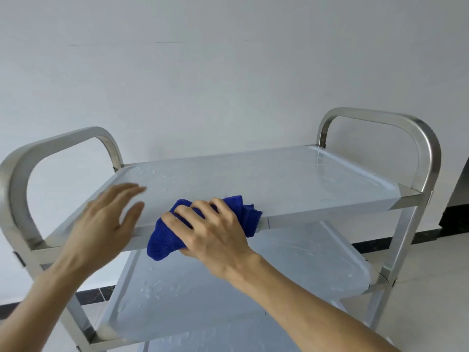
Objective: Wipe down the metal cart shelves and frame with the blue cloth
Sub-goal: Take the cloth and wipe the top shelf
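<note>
A stainless steel cart stands in front of me with a top shelf (266, 179) and a middle shelf (203, 301) below it, both streaked with wet marks. My right hand (210, 229) is shut on a bunched blue cloth (165, 240), pressing it against the near front edge of the top shelf. My left hand (106, 219) hovers open with fingers spread over the left front part of the top shelf, slightly blurred. Curved handle loops rise at the left end (22, 168) and the right end (421, 138) of the frame.
A plain white wall lies directly behind the cart. A dark baseboard (380, 243) runs along the pale floor. A dark object (459, 199) sits at the right edge. A third shelf shows partly at the bottom (215, 341).
</note>
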### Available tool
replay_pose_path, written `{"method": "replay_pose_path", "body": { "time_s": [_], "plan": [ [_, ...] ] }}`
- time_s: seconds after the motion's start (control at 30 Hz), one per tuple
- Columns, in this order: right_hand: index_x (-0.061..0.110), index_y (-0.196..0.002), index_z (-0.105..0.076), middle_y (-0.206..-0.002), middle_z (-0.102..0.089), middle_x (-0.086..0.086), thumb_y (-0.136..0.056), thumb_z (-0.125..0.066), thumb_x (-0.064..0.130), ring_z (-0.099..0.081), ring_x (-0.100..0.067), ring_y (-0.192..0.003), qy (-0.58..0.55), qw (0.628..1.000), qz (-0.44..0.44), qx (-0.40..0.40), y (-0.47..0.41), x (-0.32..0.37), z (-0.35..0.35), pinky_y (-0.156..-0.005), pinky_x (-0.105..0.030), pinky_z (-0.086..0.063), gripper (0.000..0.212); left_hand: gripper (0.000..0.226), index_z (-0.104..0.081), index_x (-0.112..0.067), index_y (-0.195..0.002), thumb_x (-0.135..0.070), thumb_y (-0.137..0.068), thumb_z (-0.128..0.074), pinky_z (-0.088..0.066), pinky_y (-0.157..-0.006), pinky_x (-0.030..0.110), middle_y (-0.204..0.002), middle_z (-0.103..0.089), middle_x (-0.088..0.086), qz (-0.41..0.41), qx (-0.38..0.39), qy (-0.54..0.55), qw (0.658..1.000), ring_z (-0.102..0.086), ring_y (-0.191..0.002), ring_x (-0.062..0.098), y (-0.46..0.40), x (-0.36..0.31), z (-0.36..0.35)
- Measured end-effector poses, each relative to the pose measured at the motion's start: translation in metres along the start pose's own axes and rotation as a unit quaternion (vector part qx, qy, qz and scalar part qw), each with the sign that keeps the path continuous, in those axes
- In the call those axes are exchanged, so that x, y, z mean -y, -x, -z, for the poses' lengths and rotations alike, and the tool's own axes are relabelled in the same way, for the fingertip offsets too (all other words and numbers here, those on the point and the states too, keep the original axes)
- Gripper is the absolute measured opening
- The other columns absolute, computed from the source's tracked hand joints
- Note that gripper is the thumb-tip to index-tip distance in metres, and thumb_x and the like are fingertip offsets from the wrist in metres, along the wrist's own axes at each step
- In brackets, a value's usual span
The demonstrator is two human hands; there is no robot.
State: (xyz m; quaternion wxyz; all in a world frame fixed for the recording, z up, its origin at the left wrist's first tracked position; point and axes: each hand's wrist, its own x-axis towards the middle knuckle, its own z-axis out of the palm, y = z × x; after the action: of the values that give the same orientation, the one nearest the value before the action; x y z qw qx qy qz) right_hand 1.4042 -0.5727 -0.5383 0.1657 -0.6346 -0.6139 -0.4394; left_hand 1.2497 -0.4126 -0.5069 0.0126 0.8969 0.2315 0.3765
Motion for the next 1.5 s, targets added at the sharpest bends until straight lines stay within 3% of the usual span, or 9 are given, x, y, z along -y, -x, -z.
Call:
{"method": "replay_pose_path", "body": {
  "time_s": [0.1, 0.2, 0.43, 0.7, 0.9, 1.07, 1.27, 1.4, 1.5],
  "plan": [
    [0.025, -0.122, -0.065, -0.110, -0.068, 0.008, -0.088, -0.058, 0.023, -0.064, -0.020, -0.093, -0.021, 1.000, 0.004, -0.020, 0.012, -0.028, 0.005, -0.077, -0.037, -0.047, 0.034, 0.054, -0.065, -0.031, -0.126, -0.056, -0.099, -0.026, -0.042, -0.103, 0.047, -0.136, -0.059, -0.009, 0.009, 0.075, -0.044, 0.996, -0.053, -0.126, 0.022, 0.000, 0.008, -0.006],
    [0.024, -0.121, -0.069, -0.116, -0.069, 0.009, -0.089, -0.069, 0.033, -0.067, -0.019, -0.099, -0.017, 0.999, 0.008, -0.040, 0.042, -0.077, 0.015, -0.082, -0.037, -0.051, 0.033, 0.058, -0.067, -0.039, -0.121, -0.062, -0.095, -0.020, -0.044, -0.102, 0.046, -0.135, -0.059, -0.017, 0.050, 0.088, -0.041, 0.994, -0.051, -0.129, 0.017, -0.005, 0.015, -0.003],
    [0.021, -0.124, -0.069, -0.120, -0.069, 0.010, -0.093, -0.060, 0.055, -0.066, -0.018, -0.107, -0.029, 0.998, -0.050, -0.007, 0.096, -0.168, 0.033, -0.090, -0.038, -0.049, 0.047, 0.063, -0.063, -0.043, -0.125, -0.062, -0.091, -0.013, -0.043, -0.094, 0.039, -0.136, -0.055, -0.025, 0.059, 0.124, -0.057, 0.989, -0.050, -0.128, 0.014, -0.019, 0.007, -0.017],
    [0.021, -0.117, -0.070, -0.115, -0.071, 0.007, -0.077, -0.050, 0.085, -0.066, -0.022, -0.103, 0.007, 0.995, -0.095, 0.028, 0.047, -0.112, 0.010, -0.088, -0.043, -0.047, 0.078, 0.065, -0.058, -0.041, -0.120, -0.061, -0.090, -0.004, -0.041, -0.086, 0.036, -0.131, -0.058, -0.021, 0.044, 0.127, -0.072, 0.988, -0.055, -0.117, 0.018, -0.032, 0.008, -0.036],
    [0.021, -0.112, -0.070, -0.105, -0.073, 0.004, -0.096, -0.041, 0.066, -0.064, -0.027, -0.093, -0.036, 0.992, -0.119, -0.004, -0.007, -0.034, -0.024, -0.082, -0.045, -0.043, 0.056, 0.069, -0.055, -0.045, -0.123, -0.062, -0.086, 0.000, -0.044, -0.078, 0.034, -0.132, -0.055, -0.022, 0.046, 0.131, -0.085, 0.987, -0.053, -0.112, 0.011, -0.034, 0.016, -0.037],
    [0.022, -0.107, -0.073, -0.102, -0.073, 0.007, -0.093, -0.057, 0.059, -0.068, -0.023, -0.091, -0.010, 0.993, -0.064, -0.099, 0.037, -0.096, -0.012, -0.079, -0.039, -0.050, 0.043, 0.059, -0.059, -0.047, -0.116, -0.061, -0.091, -0.008, -0.039, -0.070, 0.032, -0.124, -0.056, -0.030, 0.060, 0.104, -0.059, 0.991, -0.054, -0.109, 0.009, -0.033, 0.018, -0.033],
    [0.015, -0.098, -0.076, -0.100, -0.076, 0.002, -0.099, -0.047, 0.048, -0.071, -0.025, -0.091, 0.060, 0.982, -0.146, -0.103, 0.113, -0.210, 0.028, -0.081, -0.038, -0.051, 0.044, 0.048, -0.059, -0.045, -0.112, -0.055, -0.096, -0.015, -0.042, -0.070, 0.033, -0.124, -0.059, -0.027, 0.044, 0.097, -0.079, 0.991, -0.058, -0.111, 0.013, -0.031, 0.013, -0.037],
    [0.016, -0.084, -0.074, -0.086, -0.075, 0.004, -0.101, -0.043, 0.045, -0.071, -0.027, -0.082, 0.076, 0.965, -0.215, -0.126, 0.107, -0.203, 0.024, -0.076, -0.040, -0.050, 0.046, 0.048, -0.059, -0.043, -0.110, -0.054, -0.098, -0.014, -0.044, -0.074, 0.035, -0.122, -0.061, -0.023, 0.036, 0.099, -0.091, 0.990, -0.059, -0.109, 0.017, -0.032, 0.009, -0.039],
    [0.019, -0.087, -0.073, -0.090, -0.075, 0.003, -0.095, -0.051, 0.056, -0.070, -0.027, -0.082, 0.046, 0.975, -0.179, -0.121, 0.077, -0.158, 0.006, -0.077, -0.040, -0.050, 0.044, 0.049, -0.060, -0.042, -0.109, -0.054, -0.097, -0.014, -0.045, -0.071, 0.036, -0.121, -0.062, -0.021, 0.029, 0.091, -0.094, 0.991, -0.059, -0.105, 0.018, -0.033, 0.009, -0.039]
  ]
}}
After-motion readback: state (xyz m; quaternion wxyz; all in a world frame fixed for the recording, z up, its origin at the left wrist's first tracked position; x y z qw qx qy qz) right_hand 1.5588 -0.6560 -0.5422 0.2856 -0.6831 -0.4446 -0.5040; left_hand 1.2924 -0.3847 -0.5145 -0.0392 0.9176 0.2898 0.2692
